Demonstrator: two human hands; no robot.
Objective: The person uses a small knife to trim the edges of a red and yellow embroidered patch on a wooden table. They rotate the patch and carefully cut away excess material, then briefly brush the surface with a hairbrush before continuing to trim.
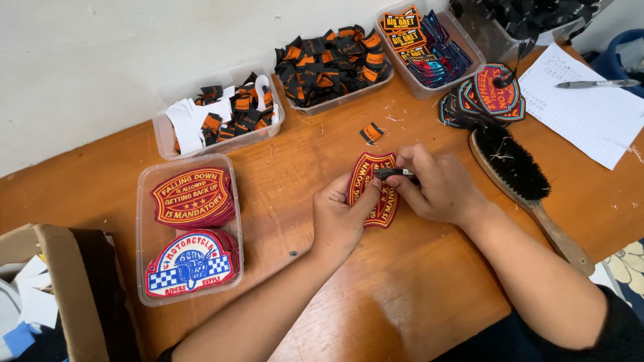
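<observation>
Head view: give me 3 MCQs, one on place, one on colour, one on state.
1. Where does the brush lie?
A. To the right of the hands
B. Inside a clear tub
C. In the cardboard box

2. What colour is the body of the shield patch being held?
A. Green
B. Dark red
C. White

3. What is the right hand doing?
A. Resting flat on the table
B. Gripping the pen
C. Pinching a small dark tool against the patch

Key: 1 A, it lies on the bare wood beside the right forearm. 2 B, dark red with a yellow-orange border. 3 C, its fingertips meet on the tool while the left hand holds the patch.
</observation>
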